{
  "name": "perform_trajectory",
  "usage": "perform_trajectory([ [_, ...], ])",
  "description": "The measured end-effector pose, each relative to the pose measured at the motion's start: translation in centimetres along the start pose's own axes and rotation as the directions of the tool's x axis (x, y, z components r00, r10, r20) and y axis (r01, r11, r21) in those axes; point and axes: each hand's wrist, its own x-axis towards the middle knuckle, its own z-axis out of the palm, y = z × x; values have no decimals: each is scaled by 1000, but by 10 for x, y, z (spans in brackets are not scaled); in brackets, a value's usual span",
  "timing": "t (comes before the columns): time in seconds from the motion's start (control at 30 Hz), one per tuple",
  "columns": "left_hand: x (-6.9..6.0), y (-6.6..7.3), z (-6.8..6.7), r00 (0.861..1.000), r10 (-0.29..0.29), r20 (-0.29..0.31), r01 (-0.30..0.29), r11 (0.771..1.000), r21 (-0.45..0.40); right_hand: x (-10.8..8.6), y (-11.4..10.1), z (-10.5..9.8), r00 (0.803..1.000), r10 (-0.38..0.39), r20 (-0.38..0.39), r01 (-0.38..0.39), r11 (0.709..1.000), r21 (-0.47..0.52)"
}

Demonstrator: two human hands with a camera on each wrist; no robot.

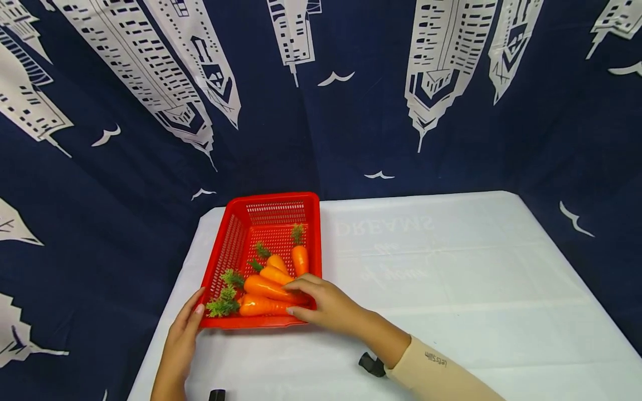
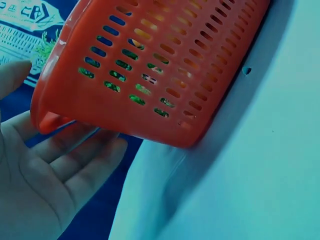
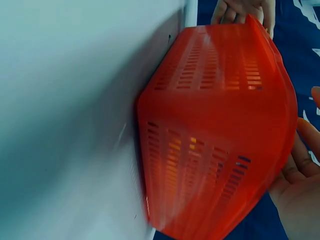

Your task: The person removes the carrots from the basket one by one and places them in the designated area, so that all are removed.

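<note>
Five orange carrots (image 1: 266,287) with green tops could be seen inside a red basket (image 1: 214,257), four in its nearer part and one farther back by the right wall. The basket was on the white table (image 1: 451,312), near the left edge. Over its near right corner reached the right hand (image 1: 326,301), with the thumb and index finger bent only a little and clearly apart. Their tips were just above the nearest carrots; whether they touched them, I could not tell, but they had hold of none. The left hand (image 1: 181,337) was at the near left corner, its long fingers (image 2: 95,175) almost straight along the outside of the basket and the thumb away from them, beside the rim. A firm grip did not show there. The right forearm wore a beige sleeve (image 1: 436,370) with small dark lettering, and a black object (image 1: 372,365) lay partly under it. Behind the table hung a dark blue cloth (image 1: 351,128) printed with white buildings and birds.
</note>
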Motion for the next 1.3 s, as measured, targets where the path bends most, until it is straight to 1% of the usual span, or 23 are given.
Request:
perform_trajectory([
  [0.1,-2,-4,-1,999,-4,34,7,998,-60,4,-3,6,999,14,30,-13,999,-33],
  [0.17,-4,-6,-2,998,-6,62,12,995,-100,7,-4,10,999,11,39,-9,999,-49],
  [0.27,-6,-10,-2,996,21,88,-8,988,-152,10,-5,14,999,5,38,-2,997,-76],
  [0.37,-6,-12,-2,993,47,104,-28,982,-185,13,-6,17,999,8,32,-4,994,-109],
  [0.43,-6,-13,-1,992,55,109,-33,980,-194,15,-8,18,999,16,37,-11,992,-122],
  [0.67,-4,-14,4,993,24,114,-1,980,-198,23,-11,21,997,41,66,-29,986,-161],
  [0.77,-4,-14,4,993,32,111,-8,978,-207,25,-12,22,996,51,77,-36,982,-186],
  [1.0,-3,-16,4,993,42,108,-17,975,-221,30,-13,24,991,89,95,-68,978,-199],
  [1.2,-1,-17,4,994,40,100,-18,976,-219,33,-13,25,989,95,113,-64,966,-250],
  [1.3,-1,-17,4,994,49,94,-26,974,-226,35,-13,26,988,96,118,-63,965,-254],
])
